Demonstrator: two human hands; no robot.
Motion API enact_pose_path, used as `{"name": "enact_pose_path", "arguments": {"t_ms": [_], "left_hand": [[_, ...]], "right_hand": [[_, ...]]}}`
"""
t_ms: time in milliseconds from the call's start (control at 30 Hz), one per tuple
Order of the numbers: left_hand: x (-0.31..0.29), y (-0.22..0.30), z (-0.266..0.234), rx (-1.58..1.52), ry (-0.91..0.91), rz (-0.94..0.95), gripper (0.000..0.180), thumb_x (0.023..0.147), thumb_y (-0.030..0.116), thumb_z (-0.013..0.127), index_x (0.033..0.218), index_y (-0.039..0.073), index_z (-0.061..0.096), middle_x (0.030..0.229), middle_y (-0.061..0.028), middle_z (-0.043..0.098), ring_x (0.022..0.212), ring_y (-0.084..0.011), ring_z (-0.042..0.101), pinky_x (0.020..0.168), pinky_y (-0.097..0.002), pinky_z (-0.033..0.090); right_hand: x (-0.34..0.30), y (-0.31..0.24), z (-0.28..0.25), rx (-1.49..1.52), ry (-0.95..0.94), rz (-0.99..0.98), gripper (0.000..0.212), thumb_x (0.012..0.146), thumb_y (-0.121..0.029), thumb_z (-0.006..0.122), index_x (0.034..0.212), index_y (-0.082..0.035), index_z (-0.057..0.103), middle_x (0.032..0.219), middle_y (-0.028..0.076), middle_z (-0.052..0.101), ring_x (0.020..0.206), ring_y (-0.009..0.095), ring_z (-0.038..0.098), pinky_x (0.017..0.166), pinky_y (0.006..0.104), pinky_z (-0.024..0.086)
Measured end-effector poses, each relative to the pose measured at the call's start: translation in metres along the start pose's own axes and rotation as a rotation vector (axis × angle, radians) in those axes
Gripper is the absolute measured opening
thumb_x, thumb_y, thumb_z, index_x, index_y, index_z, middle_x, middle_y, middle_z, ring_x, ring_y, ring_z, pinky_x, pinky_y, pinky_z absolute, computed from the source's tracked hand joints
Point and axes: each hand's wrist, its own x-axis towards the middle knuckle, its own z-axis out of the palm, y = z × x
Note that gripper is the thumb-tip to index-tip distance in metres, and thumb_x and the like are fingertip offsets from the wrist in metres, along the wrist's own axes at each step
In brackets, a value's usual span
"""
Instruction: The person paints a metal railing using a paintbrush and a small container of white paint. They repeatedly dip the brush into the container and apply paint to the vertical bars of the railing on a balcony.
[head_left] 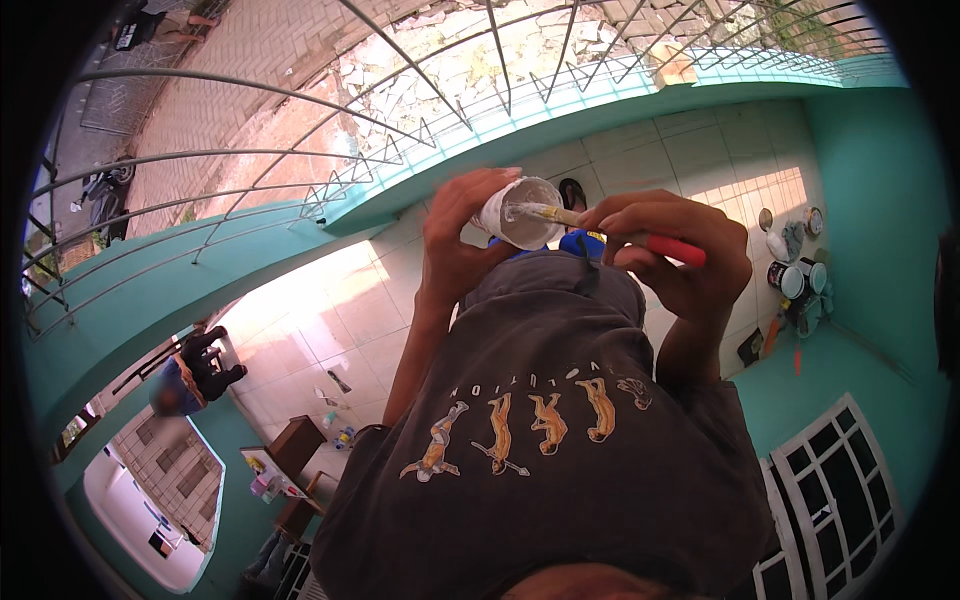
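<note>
My left hand [455, 240] is wrapped round a white cup [490, 215], held tilted in front of my body with its mouth toward the right. Whitish smears coat the cup's inside and rim. Between the fingers of my right hand [695, 245] is a paintbrush [560, 214]; a red handle end [677, 249] shows past the fingers. The brush's whitened tip reaches into the cup's mouth. Part of the handle is hidden by my fingers. Whether the tip touches the cup wall, I cannot tell.
A low teal wall [250, 270] topped with metal bars runs ahead and left. Paint buckets [787, 280] and tools stand on the tiled floor [700, 160] at the right. A person [185, 385] sits far left, near a small table [265, 470]. A white-framed grille door [840, 490] is lower right.
</note>
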Motion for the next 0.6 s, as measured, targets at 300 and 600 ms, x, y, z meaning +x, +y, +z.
{"name": "enact_pose_path", "arguments": {"t_ms": [300, 600], "left_hand": [[0.002, 0.007, -0.015, 0.013, 0.023, -0.079, 0.061, 0.066, 0.014, 0.089, 0.122, 0.010, 0.066, 0.124, -0.0077, 0.067, 0.116, -0.0269, 0.061, 0.099, -0.0399, 0.046], [-0.007, -0.013, -0.008, -0.110, 0.086, -0.056, 0.057, 0.068, 0.015, 0.090, 0.119, 0.009, 0.066, 0.115, -0.0092, 0.069, 0.108, -0.0282, 0.065, 0.094, -0.0404, 0.048]], "right_hand": [[-0.011, 0.006, 0.003, 0.178, 0.161, 0.146, 0.028, 0.091, -0.022, 0.070, 0.100, 0.005, 0.064, 0.092, 0.022, 0.070, 0.077, 0.027, 0.072, 0.063, 0.0347, 0.059], [-0.011, 0.003, 0.011, 0.208, 0.258, 0.107, 0.038, 0.095, -0.034, 0.066, 0.100, 0.003, 0.062, 0.089, 0.021, 0.067, 0.065, 0.028, 0.069, 0.050, 0.0357, 0.057]]}}
